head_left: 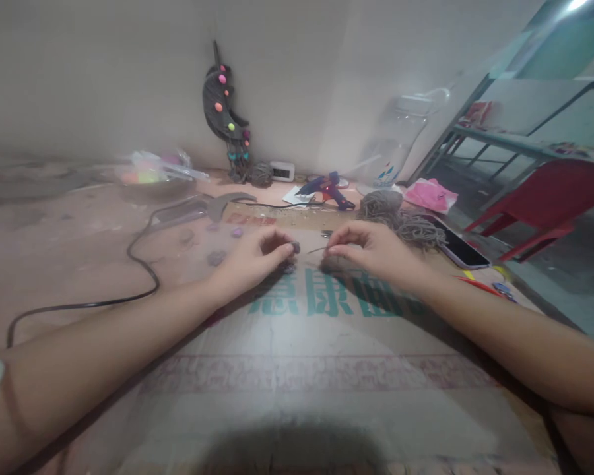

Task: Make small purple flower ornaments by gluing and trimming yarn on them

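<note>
Above a printed cardboard sheet (287,376), my left hand (257,258) pinches a small dark grey-purple ball (296,247) between thumb and fingertips. Across a short gap, my right hand (363,247) is closed on a thin grey strand (317,251) whose end points toward the ball; whether it is yarn or something stiffer I cannot tell. A small dark metal piece (326,233) shows just behind the right fingertips. Beside the left hand lie small purple lumps, one a grey-purple cluster (216,258), another a brighter purple piece (236,232).
Behind stand a glue gun (329,190), grey yarn (400,214), a clear bottle (398,142) and a white digital clock (282,171). A phone (458,244) lies right. A black cord (153,277) crosses the left. A grey crescent ornament (222,105) leans against the wall.
</note>
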{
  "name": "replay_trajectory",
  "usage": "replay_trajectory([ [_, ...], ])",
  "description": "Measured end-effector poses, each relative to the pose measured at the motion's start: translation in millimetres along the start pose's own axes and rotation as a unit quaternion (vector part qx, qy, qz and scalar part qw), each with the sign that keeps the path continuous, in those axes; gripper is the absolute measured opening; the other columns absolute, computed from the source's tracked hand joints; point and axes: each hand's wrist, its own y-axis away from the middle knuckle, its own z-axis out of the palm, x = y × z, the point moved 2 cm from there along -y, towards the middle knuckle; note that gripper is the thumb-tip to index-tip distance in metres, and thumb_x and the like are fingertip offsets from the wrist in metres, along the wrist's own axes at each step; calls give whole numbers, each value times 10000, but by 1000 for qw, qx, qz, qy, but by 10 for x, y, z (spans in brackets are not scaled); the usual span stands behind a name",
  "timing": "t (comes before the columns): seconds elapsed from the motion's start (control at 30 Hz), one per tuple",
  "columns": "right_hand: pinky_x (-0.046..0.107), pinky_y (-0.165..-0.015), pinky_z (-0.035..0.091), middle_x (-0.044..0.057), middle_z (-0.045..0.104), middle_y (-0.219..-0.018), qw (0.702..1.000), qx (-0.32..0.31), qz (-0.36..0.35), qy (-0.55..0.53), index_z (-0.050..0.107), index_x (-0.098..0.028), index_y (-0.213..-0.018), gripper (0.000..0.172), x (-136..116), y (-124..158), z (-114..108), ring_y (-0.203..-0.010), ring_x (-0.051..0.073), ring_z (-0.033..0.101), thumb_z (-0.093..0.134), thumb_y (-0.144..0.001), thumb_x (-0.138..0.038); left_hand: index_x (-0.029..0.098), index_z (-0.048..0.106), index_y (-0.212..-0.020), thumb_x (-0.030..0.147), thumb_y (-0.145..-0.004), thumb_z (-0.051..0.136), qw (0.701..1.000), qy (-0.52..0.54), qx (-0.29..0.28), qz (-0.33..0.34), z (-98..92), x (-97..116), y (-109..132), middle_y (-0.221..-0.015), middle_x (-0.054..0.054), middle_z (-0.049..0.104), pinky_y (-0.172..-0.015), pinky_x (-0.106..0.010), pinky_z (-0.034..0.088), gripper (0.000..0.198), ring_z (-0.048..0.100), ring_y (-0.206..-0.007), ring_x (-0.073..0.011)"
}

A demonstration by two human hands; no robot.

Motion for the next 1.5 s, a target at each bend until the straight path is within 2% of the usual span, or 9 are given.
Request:
replay_trajectory([
  [0.17, 355, -817, 551, 24, 765, -837, 999, -6, -11, -33, 645, -215, -880, 103, -30, 17, -1, -835, 202, 736, 675, -808, -281, 202, 652, -896, 334, -890, 607, 997, -33, -57, 40, 26, 55, 54, -1343, -111, 621, -999, -424, 480, 140, 645, -1133, -242],
  [0.33, 369, -837, 558, 18, 767, -858, 999, -2, -41, -10, 645, -238, -894, 85, -130, 57, -12, -831, 206, 742, 677, -834, -289, 237, 698, -866, 269, -883, 613, 972, -152, -110, 142, 40, 130, 65, -1349, -59, 631, -1172, -458, 288, 93, 436, -1386, -249],
  [0.53, 354, -849, 559, 24, 776, -869, 999, -3, -38, 28, 691, -226, -1007, 166, -143, 60, 30, -854, 204, 743, 668, -846, -264, 235, 719, -863, 329, -886, 615, 973, -147, -115, 134, 46, 156, 53, -1001, -57, 715, -993, -382, 455, 142, 640, -1060, -228],
  [0.7, 361, -879, 548, 31, 786, -907, 995, -31, -59, 68, 706, -214, -1141, 275, -85, 34, 32, -917, 213, 728, 596, -900, -289, 213, 709, -859, 347, -877, 620, 986, -101, -109, 71, 46, 129, 72, -928, -58, 708, -892, -366, 509, 162, 676, -902, -208],
  [0.87, 400, -923, 524, 94, 714, -1204, 994, 48, -66, 69, 703, -180, -1133, 287, -34, -36, -114, -1074, 245, 668, 553, -921, -301, 183, 680, -888, 343, -887, 607, 992, -60, -112, 25, 60, 107, 76, -936, -67, 718, -849, -347, 536, 176, 693, -852, -190],
  [1.03, 289, -613, 555, 77, 683, -1223, 991, -70, 15, -112, 634, -218, -1195, 316, -94, 23, 3, -680, 118, 648, 593, -883, -257, 188, 701, -865, 310, -881, 608, 987, -110, -91, 67, 60, 148, 79, -952, -57, 715, -874, -340, 521, 155, 687, -875, -184],
  [1.2, 244, -514, 506, 34, 698, -926, 966, -151, 76, -194, 573, -190, -1237, 372, -25, 79, 294, -565, 92, 595, 576, -865, -197, 205, 728, -906, 305, -870, 621, 978, -168, -62, 105, 39, 158, 86, -960, -49, 717, -927, -354, 491, 151, 673, -941, -196],
  [1.3, 245, -542, 485, -9, 647, -709, 973, -127, 72, -178, 655, -164, -1078, 244, 28, 57, 331, -583, 112, 588, 614, -848, -234, 208, 736, -922, 337, -873, 616, 978, -179, -60, 87, 32, 147, 86, -985, -58, 719, -928, -367, 494, 183, 674, -943, -203],
  [1.5, 259, -599, 446, 18, 688, -731, 998, -40, 12, -49, 721, -157, -829, 126, -21, 33, 254, -637, 125, 582, 653, -820, -263, 199, 716, -935, 371, -862, 621, 989, -118, -79, 30, 48, 134, 98, -949, -60, 749, -830, -349, 541, 210, 696, -874, -200],
])
